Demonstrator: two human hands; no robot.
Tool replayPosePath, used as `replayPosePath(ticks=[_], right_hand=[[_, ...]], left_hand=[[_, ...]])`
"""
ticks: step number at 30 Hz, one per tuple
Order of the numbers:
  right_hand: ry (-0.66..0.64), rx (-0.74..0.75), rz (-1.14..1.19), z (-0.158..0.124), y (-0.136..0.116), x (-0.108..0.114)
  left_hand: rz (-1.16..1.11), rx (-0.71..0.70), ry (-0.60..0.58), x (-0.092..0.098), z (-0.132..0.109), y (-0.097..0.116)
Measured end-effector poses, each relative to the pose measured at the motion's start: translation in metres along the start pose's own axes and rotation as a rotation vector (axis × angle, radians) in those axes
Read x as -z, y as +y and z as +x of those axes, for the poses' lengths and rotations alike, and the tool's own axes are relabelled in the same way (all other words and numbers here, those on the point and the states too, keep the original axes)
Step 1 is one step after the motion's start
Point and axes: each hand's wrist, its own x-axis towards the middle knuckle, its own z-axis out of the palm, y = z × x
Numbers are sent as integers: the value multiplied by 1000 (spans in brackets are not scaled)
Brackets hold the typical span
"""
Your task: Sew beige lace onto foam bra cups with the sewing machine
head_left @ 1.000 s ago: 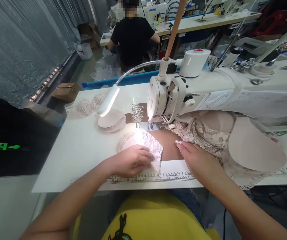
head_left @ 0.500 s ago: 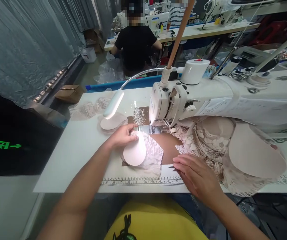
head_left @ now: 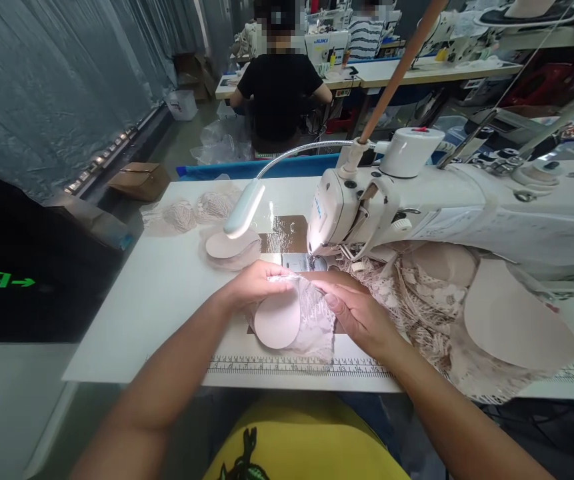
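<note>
A pale bra cup (head_left: 277, 321) with white lace (head_left: 317, 327) lies in front of the sewing machine (head_left: 337, 213), under its needle area's near side. My left hand (head_left: 261, 283) pinches the upper edge of the cup piece, thumb toward me. My right hand (head_left: 354, 307) grips the lace's upper right edge between thumb and fingers. Both hands are closed on the same piece, which hangs down toward the printed ruler strip (head_left: 297, 367). Fingertips hide part of the held edge.
More cups (head_left: 234, 245) and lace pieces (head_left: 181, 215) lie at the table's left. A heap of beige lace (head_left: 417, 293) and a large cup (head_left: 517, 320) sit to the right. A lamp (head_left: 245, 208) hangs over the table. Ahead, a person in black (head_left: 281, 97) sits.
My right hand has moved left and up from the table beside the lace heap and now grips the lace edge. The held piece has shifted slightly toward me. The view has turned a little.
</note>
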Motion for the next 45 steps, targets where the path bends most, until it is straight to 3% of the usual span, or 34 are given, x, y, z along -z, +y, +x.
replayPosePath(ticks=[5, 14, 23, 32, 45], right_hand=[[-10, -20, 128, 18, 4, 4], [-150, -86, 329, 26, -6, 0], [-104, -88, 478, 27, -2, -12], [-123, -86, 518, 25, 12, -14], [-161, -70, 485, 31, 1, -17]], left_hand=[[-59, 15, -60, -3, -3, 1], [-142, 22, -134, -7, 2, -1], [-136, 63, -169, -7, 2, -1], [-111, 82, -112, -8, 4, -5], [-53, 100, -160, -14, 4, -4]])
